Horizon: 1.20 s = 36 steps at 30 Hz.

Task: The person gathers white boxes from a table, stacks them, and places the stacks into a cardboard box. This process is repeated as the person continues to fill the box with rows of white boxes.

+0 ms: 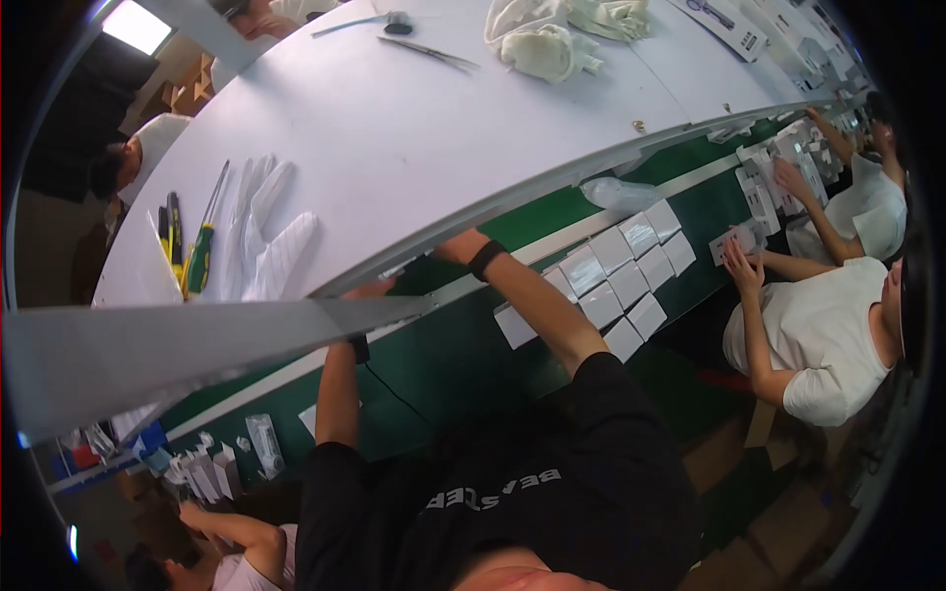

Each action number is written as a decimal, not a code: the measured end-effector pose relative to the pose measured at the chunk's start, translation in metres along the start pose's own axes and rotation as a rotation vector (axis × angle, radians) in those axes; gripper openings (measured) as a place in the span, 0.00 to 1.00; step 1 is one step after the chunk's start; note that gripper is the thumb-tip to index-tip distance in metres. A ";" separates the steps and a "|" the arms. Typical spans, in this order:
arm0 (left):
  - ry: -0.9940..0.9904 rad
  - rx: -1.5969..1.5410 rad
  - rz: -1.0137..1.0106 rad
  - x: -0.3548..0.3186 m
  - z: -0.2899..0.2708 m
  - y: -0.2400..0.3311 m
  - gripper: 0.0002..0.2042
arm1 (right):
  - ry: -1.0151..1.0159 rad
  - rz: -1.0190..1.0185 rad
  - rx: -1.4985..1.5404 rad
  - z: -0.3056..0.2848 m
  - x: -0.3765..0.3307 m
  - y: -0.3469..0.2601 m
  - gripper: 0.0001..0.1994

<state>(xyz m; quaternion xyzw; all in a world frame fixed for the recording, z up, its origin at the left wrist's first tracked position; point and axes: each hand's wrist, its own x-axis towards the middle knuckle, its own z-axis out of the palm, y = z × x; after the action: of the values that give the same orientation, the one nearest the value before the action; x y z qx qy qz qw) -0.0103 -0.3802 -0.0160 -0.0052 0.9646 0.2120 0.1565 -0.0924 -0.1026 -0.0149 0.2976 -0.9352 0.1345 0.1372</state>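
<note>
The 2 hands are resting under the near edge of the white shelf (404, 158), apparently because the pale thing (393, 273) is lying there, between them. The shelf edge is hiding most of it, so I cannot tell what it is. The left hand (371, 289) is showing only in part, and the right hand (458, 246) is disappearing past the wrist band (485, 259) at its fingers; how far open either is, or whether it is holding anything, I cannot tell.

Beside the right forearm, at least 10 white boxes (628, 284) are sitting close together in rows on the green bench (473, 364), probably to save room and stay within reach. A clear plastic bag (619, 195) is lying just beyond them.

Up on the shelf, a screwdriver (200, 261) and white gloves (261, 236) are lying at the left, likely kept handy off the bench. Tweezers (429, 51) are lying farther back, near a crumpled cloth (537, 44).
</note>
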 end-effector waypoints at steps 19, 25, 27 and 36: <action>0.366 0.111 -0.074 -0.299 -0.021 0.066 0.39 | -0.433 -0.065 0.439 -0.186 -0.168 -0.140 0.44; 0.141 0.055 0.065 -0.293 0.062 0.079 0.41 | -0.502 -0.129 0.407 -0.112 -0.212 -0.147 0.47; 0.213 0.076 0.156 -0.289 0.075 0.074 0.43 | -0.519 -0.067 0.387 -0.098 -0.223 -0.143 0.48; 0.361 -0.168 0.075 -0.296 0.032 -0.001 0.33 | -0.134 0.025 0.323 -0.188 -0.243 -0.123 0.37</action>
<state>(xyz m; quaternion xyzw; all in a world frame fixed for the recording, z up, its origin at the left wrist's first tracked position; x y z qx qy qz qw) 0.2805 -0.3845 0.0465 -0.0204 0.9555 0.2929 -0.0278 0.2052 -0.0105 0.0983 0.3123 -0.9121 0.2647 0.0231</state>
